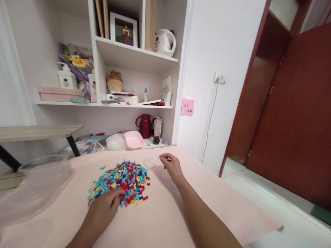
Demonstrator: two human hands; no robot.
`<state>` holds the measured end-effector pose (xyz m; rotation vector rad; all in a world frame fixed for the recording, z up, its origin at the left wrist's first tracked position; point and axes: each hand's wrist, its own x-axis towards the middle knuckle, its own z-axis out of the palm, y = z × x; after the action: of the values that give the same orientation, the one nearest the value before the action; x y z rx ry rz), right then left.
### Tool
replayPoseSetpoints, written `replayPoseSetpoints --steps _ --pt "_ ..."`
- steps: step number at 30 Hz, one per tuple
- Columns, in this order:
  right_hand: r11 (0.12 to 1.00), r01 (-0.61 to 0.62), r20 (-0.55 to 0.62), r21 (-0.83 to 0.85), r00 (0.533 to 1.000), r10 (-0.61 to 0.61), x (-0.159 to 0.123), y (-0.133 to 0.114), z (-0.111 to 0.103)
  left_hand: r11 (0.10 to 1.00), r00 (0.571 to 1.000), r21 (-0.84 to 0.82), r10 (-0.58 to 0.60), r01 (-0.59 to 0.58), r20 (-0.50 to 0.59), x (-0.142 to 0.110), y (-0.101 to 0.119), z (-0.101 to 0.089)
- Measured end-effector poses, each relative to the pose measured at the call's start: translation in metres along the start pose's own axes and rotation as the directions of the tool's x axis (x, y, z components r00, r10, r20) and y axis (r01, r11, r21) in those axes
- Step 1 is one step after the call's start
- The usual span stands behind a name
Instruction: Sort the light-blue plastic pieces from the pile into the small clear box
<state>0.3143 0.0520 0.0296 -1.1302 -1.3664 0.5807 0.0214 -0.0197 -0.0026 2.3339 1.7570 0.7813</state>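
Note:
A heap of small plastic building bricks (126,175) in light blue, red, yellow and dark blue lies on the pink tablecloth (160,220). At the heap's near edge is my left hand (104,206), its fingers curled together against the bricks; whatever they pinch is hidden. My right hand (172,167) pinches a small light-blue brick (159,157) between thumb and fingertips. That brick is held over the right side of a clear, shallow plastic container (151,161), just beyond the heap.
Large clear plastic tubs (38,189) stand at the left. Along the back are a pink basin (134,140), a red thermos jug (145,125) and a bottle of dark liquid (156,131). Shelves (137,51) rise behind. The table's right edge drops to a tiled floor.

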Motion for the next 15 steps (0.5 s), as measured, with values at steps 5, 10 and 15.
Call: replayPoseSetpoints --steps 5,10,15 --pt "0.998 -0.055 -0.144 -0.024 0.988 0.051 0.004 0.011 -0.004 1.0 1.0 -0.023 -0.021 0.021 -0.009 0.0 0.002 -0.003" --pt "0.997 -0.067 -0.121 -0.032 0.991 0.063 0.004 0.007 -0.01 0.999 0.999 -0.049 -0.011 0.009 -0.041 -0.001 0.004 -0.005" --pt "0.999 -0.024 0.221 -0.036 0.975 0.031 -0.011 -0.005 0.004 0.998 0.999 -0.055 -0.008 0.006 -0.05 -0.002 0.005 -0.005"
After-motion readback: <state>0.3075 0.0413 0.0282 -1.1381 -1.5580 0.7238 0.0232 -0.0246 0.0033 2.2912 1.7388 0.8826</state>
